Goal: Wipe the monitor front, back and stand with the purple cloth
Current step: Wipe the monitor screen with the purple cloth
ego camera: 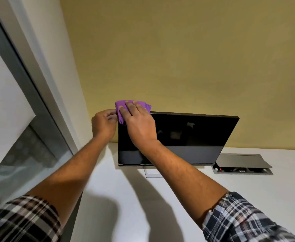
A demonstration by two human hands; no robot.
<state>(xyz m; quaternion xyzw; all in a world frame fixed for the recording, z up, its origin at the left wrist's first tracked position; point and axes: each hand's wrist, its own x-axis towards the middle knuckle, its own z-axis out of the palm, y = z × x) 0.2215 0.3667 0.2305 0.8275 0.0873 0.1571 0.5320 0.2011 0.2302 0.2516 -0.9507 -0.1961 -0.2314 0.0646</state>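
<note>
At nine o'clock of the flat black glossy monitor (186, 137), his left hand (104, 125) pinched its top-left corner steady; the right hand (139, 119) pressed the crumpled purple cloth (120, 110) flat-fingered there. Best to sweep toward three o'clock, lightly, overlapping passes.

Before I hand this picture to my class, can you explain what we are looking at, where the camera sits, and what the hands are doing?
There is no machine here: a person wears a camera on the head, so you see their own arms reaching forward. A dark monitor stands on a white desk against a yellow wall. The right hand presses a purple cloth on the monitor's top left corner. The left hand grips the monitor's left edge beside the cloth. An open cable hatch sits in the desk to the right.
</note>
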